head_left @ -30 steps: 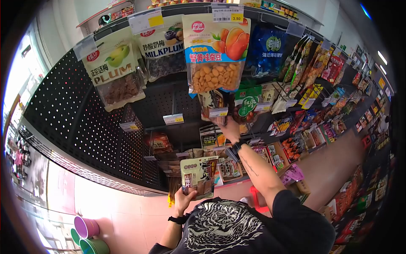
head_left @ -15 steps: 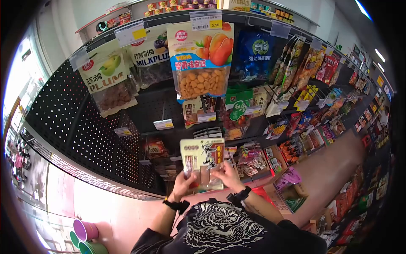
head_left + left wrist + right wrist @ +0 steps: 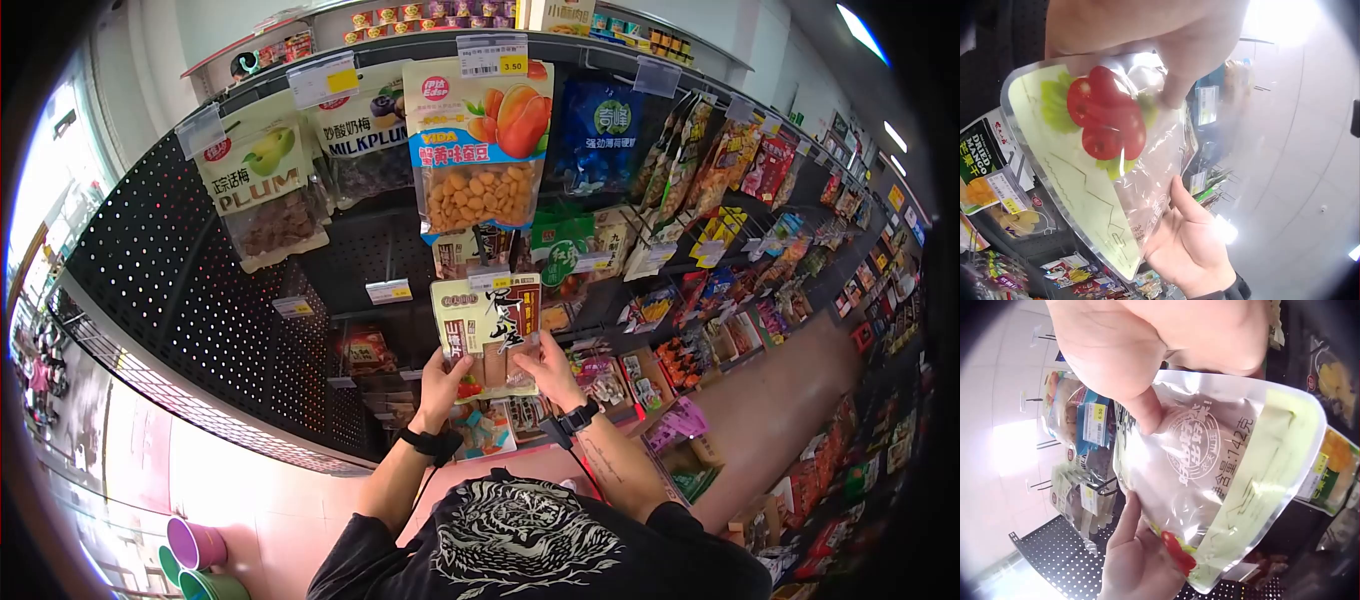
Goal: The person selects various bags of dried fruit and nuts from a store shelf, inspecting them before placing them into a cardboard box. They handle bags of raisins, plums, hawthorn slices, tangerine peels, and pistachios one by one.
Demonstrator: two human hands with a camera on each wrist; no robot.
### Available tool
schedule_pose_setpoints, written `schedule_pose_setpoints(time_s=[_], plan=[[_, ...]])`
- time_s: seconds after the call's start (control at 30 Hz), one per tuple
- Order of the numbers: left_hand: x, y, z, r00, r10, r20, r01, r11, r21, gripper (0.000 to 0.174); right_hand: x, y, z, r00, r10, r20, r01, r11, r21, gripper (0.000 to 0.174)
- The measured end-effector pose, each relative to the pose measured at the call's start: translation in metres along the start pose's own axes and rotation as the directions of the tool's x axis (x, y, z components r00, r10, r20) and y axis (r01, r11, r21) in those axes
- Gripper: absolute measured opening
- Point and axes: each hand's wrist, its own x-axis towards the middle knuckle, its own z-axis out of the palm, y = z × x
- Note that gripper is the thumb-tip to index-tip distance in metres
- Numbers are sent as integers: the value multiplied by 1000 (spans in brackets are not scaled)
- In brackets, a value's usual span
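Both hands grasp a cream snack pouch with a clear lower window (image 3: 488,318), held roughly upright in front of the display rack (image 3: 190,290), below a hanging YIDA bag of beans (image 3: 478,150). The left hand (image 3: 438,388) pinches the pouch's lower left part and the right hand (image 3: 552,374) its lower right, each with its thumb on the front. From the left wrist, red fruit with green leaves shows printed on the pouch; from the right wrist, a weight of 142 grams is legible in Chinese. A bag of dried mango (image 3: 984,164) hangs near the pouch. Left of the YIDA bag hang a MILKPLUM bag (image 3: 362,140) and a PLUM bag (image 3: 262,190); to its right hangs a blue bag (image 3: 606,135). A purple bucket (image 3: 196,543) stands on the floor at lower left.
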Motion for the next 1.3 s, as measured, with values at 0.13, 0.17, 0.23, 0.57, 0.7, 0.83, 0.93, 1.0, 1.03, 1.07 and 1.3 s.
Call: schedule_pose_setpoints(time_s=[0.13, 0.17, 0.23, 0.57, 0.7, 0.83, 0.93, 1.0, 1.03, 1.07, 1.3], plan=[[-1, -4, -1, 1000, 28, -8, -28, 999, -22, 28, -1, -3, 2, 1000, 10, 1, -10, 995, 100, 35], [4, -6, -3, 999, 32, -6, -32, 999, 14, 28, 0, -4, 2, 999, 50, 6, -50, 992, 113, 35], [13, -7, -5, 999, 36, 1, -36, 998, 54, 27, 9, -2, 5, 996, 84, 24, -87, 978, 188, 35], [44, -5, -7, 999, 36, -39, -36, 999, -7, 22, 39, 1, 12, 985, 175, 14, -174, 966, 191, 37], [42, -5, -5, 997, 63, -46, -62, 998, 13, 21, 36, 4, 11, 993, 117, -5, -112, 962, 248, 39], [31, -4, 0, 998, 57, -29, -56, 998, 42, 22, 24, 5, 9, 990, 138, -27, -122, 937, 327, 37], [29, 0, 5, 999, 35, -31, -36, 999, -15, 22, 23, 12, 1, 985, 171, 2, -164, 940, 297, 32], [29, -3, 5, 999, 29, -30, -29, 1000, -4, 22, 25, 14, -1, 984, 178, 6, -173, 950, 259, 28], [29, -5, 5, 999, 23, -28, -23, 1000, 7, 22, 24, 13, -1, 984, 177, 5, -172, 952, 255, 28], [28, -7, 5, 999, 23, -28, -23, 1000, 4, 22, 21, 12, 1, 982, 186, -6, -177, 940, 292, 28], [29, -4, 0, 999, 15, -38, -16, 1000, -27, 25, 27, 12, 4, 982, 185, 38, -187, 932, 312, 32]])
